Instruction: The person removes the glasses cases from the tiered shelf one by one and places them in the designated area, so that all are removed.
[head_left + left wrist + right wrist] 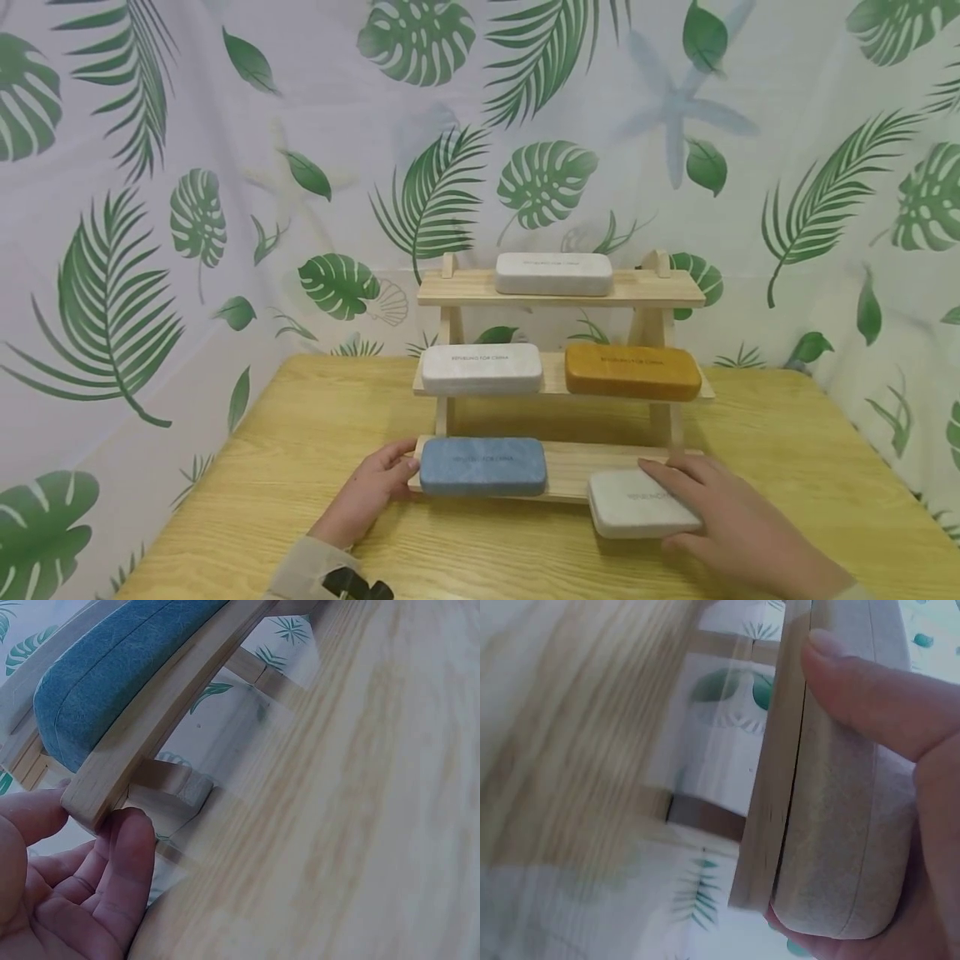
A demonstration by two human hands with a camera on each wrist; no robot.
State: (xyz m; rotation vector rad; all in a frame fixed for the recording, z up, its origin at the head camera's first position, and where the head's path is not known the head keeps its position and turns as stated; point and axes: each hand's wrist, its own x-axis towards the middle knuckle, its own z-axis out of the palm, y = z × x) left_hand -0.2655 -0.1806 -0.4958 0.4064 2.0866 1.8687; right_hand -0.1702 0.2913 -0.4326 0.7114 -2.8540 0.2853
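Observation:
My right hand (735,512) grips the right end of a white glasses case (637,504), thumb on its front side and fingers over the far side. That case lies at the right of the wooden rack's bottom shelf (566,471), its front overhanging the shelf edge in the head view. With thumb and fingers, my left hand (378,483) pinches the left end of the same shelf, as the left wrist view shows with its shelf end (97,795). Beside that hand a blue glasses case (483,467) sits on the shelf.
On the middle shelf rest another white case (482,368) and an orange case (632,372). A pale grey case (553,274) lies on the top shelf (457,288). The rack stands on a wood-grain table (300,442), with a leaf-print cloth (300,100) behind it.

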